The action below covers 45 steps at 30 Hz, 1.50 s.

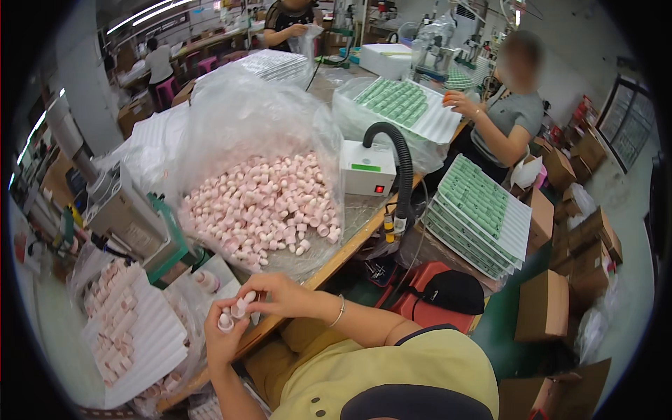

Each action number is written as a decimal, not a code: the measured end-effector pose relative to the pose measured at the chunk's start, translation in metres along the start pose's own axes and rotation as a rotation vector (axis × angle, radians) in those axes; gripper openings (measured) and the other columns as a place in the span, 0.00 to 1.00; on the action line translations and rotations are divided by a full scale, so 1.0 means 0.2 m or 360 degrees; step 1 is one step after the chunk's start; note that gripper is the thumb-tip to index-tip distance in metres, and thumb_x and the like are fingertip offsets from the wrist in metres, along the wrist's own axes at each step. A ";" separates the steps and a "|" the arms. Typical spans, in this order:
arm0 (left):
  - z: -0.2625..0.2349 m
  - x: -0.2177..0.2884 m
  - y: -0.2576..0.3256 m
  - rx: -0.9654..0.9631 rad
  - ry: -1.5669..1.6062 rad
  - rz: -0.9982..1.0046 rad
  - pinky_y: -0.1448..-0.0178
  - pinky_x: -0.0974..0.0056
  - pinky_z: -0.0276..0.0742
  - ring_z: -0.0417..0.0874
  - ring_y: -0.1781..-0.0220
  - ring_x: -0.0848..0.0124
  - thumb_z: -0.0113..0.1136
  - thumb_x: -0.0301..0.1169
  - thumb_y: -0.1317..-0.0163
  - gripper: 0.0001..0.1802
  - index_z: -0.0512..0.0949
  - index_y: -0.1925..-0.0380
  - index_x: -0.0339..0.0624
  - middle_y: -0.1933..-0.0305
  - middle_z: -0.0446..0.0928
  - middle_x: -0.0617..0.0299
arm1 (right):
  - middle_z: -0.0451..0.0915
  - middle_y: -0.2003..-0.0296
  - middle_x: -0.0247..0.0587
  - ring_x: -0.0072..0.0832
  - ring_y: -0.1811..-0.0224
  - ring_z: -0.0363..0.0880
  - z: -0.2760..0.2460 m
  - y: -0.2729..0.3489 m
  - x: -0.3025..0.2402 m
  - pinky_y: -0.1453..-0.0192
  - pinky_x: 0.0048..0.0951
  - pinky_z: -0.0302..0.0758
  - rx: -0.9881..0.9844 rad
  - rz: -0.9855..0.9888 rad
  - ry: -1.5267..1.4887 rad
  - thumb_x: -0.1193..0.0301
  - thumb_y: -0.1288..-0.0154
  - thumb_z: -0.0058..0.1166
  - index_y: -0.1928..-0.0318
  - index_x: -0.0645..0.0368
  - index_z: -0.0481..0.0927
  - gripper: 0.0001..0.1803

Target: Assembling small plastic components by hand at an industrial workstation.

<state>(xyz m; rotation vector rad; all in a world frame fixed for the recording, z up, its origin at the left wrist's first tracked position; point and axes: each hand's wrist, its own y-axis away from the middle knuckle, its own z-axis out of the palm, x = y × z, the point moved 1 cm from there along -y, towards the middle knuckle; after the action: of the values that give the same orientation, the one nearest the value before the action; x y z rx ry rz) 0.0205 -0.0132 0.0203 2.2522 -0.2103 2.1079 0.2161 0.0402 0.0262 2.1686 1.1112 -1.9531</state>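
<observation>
Pink caps [225, 323] are cupped in the curled left hand [218, 341], one pinched by the right hand [281, 295]. The loose pile [262, 206] is seen just ahead, nearer the right.

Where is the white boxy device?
Head view: the white boxy device stands just right of centre on the wood-edged table, beside the clear plastic bag of pink pieces.

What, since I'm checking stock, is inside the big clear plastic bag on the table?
The plastic bag holds a loose heap of small pink and white pieces. Whatever lies beneath the top layer is covered from view.
</observation>
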 end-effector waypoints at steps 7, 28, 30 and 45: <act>0.00 -0.06 -0.02 -0.0063 -0.0153 0.0033 0.48 0.68 0.69 0.76 0.55 0.73 0.65 0.22 0.53 0.21 0.77 0.55 0.36 0.58 0.77 0.63 | 0.77 0.65 0.40 0.28 0.65 0.78 -0.04 0.00 0.04 0.63 0.26 0.76 -0.0218 0.0032 -0.0016 0.77 0.46 0.61 0.56 0.60 0.79 0.14; 0.03 -0.25 0.08 -0.0103 0.1039 -0.0397 0.82 0.70 0.69 0.80 0.74 0.66 0.55 0.38 0.36 0.12 0.70 0.63 0.41 0.70 0.78 0.53 | 0.78 0.60 0.42 0.38 0.59 0.78 0.00 0.09 -0.04 0.57 0.32 0.75 -0.0272 -0.0431 0.0256 0.77 0.45 0.59 0.56 0.59 0.79 0.14; 0.04 -0.26 0.12 -0.0257 0.1144 -0.0488 0.82 0.70 0.68 0.80 0.75 0.67 0.52 0.39 0.35 0.12 0.71 0.64 0.41 0.71 0.78 0.54 | 0.78 0.60 0.42 0.37 0.61 0.79 0.04 0.10 -0.07 0.59 0.31 0.76 -0.0278 -0.0560 0.0332 0.77 0.45 0.59 0.56 0.60 0.79 0.14; 0.05 -0.17 0.13 -0.0068 0.0925 -0.0400 0.73 0.75 0.66 0.74 0.72 0.78 0.58 0.38 0.37 0.12 0.72 0.62 0.43 0.69 0.76 0.62 | 0.79 0.65 0.43 0.36 0.66 0.79 0.03 0.05 -0.07 0.64 0.30 0.77 -0.0281 -0.0482 0.0571 0.75 0.50 0.64 0.59 0.60 0.80 0.15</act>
<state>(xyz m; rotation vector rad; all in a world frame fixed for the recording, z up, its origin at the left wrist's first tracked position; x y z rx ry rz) 0.0259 -0.0373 -0.0158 1.4569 0.0525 2.4553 0.2168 0.0235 0.0326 2.4281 1.6812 -1.5076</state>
